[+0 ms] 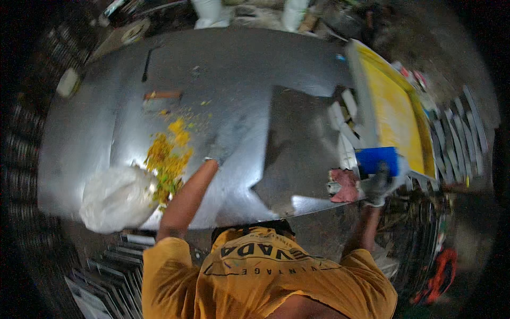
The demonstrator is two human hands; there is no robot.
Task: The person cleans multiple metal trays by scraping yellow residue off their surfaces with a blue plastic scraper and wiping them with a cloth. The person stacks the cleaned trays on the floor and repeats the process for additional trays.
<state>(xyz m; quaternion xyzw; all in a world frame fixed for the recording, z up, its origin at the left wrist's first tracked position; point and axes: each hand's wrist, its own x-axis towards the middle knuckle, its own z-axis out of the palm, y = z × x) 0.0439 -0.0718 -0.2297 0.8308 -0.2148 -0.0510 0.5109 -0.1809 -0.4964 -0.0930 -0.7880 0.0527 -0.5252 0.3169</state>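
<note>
My right hand [380,183], in a grey glove with a white cuff, grips a flat blue rectangular piece [376,159] at the table's right edge. A crumpled pink cloth [344,185] lies just left of that hand. My left hand [224,145] is a grey blur over the shiny metal tabletop [235,60]; its fingers and anything in them cannot be made out. Left of it spreads a loose heap of yellow, orange and green bits [167,159]. Beside the heap sits a whitish translucent plastic bag [117,199].
A yellow-faced framed panel [392,107] stands along the right side, with white strips [344,127] beside it. A scraper-like tool with a brown edge [162,95] and a thin dark tool [147,65] lie farther back. Racked flat panels [107,279] stand below left.
</note>
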